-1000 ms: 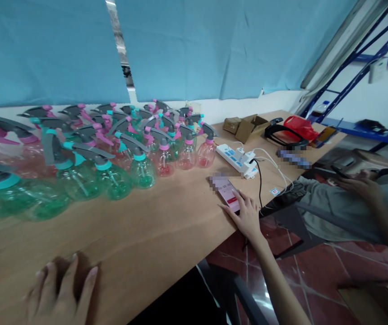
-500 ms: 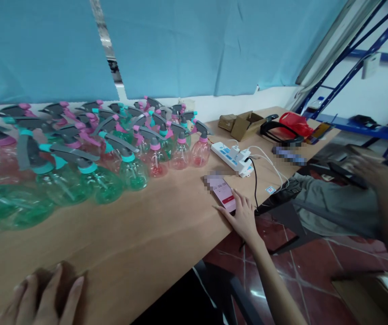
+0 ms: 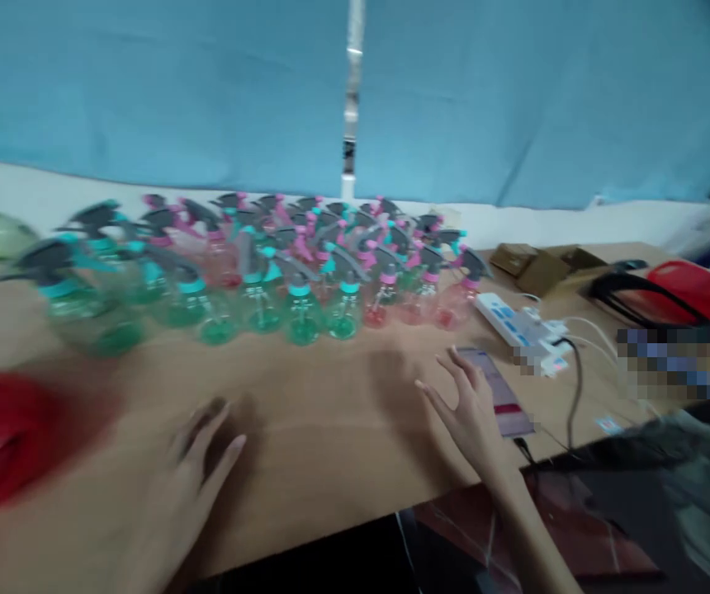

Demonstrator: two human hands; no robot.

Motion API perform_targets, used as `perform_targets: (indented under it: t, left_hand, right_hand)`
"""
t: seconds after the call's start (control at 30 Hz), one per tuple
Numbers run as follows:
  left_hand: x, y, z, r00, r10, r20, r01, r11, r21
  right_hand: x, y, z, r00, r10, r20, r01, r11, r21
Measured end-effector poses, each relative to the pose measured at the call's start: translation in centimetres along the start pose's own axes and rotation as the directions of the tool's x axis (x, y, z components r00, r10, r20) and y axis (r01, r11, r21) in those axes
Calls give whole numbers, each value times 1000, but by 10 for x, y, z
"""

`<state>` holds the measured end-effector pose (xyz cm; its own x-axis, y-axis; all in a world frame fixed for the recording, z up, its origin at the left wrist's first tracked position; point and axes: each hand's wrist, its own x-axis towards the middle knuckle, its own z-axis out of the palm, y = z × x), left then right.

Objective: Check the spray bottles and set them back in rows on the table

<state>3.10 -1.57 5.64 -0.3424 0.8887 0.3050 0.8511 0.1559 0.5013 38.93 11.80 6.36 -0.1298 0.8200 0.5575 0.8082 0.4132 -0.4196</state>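
Observation:
My left hand [image 3: 197,466] rests low over the wooden table [image 3: 324,445], its fingers apart and nothing in them. Just left of the phone [image 3: 497,392], my right hand [image 3: 471,412] hovers with thumb and fingers spread, holding nothing. Several clear spray bottles stand close together beyond both hands. Those in front include a green spray bottle [image 3: 302,318] with a turquoise collar and a pink spray bottle [image 3: 457,304] with a pink collar. All have grey trigger heads. The picture is somewhat blurred.
A red bag-like thing [image 3: 2,437] lies at the left edge. On the right are a white power strip [image 3: 513,326] with cables, an open cardboard box [image 3: 565,268] and a red plastic bag [image 3: 702,289]. A seated person's clothed leg [image 3: 702,495] shows at the lower right.
The view has swung left. My right hand has come off the phone and moved to its left, fingers spread. My left hand now shows more fully over the table.

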Motion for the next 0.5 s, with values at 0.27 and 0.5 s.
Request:
perform_targets:
  t: [0.27, 0.5]
  left_hand:
    - [19, -14, -64, 986, -160, 49, 167, 942, -291]
    - [92, -73, -93, 902, -299, -310, 181, 916, -357]
  right_hand:
    - [23, -75, 64, 925, -247, 288, 177, 952, 250]
    - [-16, -117, 110, 813, -402, 422, 296, 908, 295]
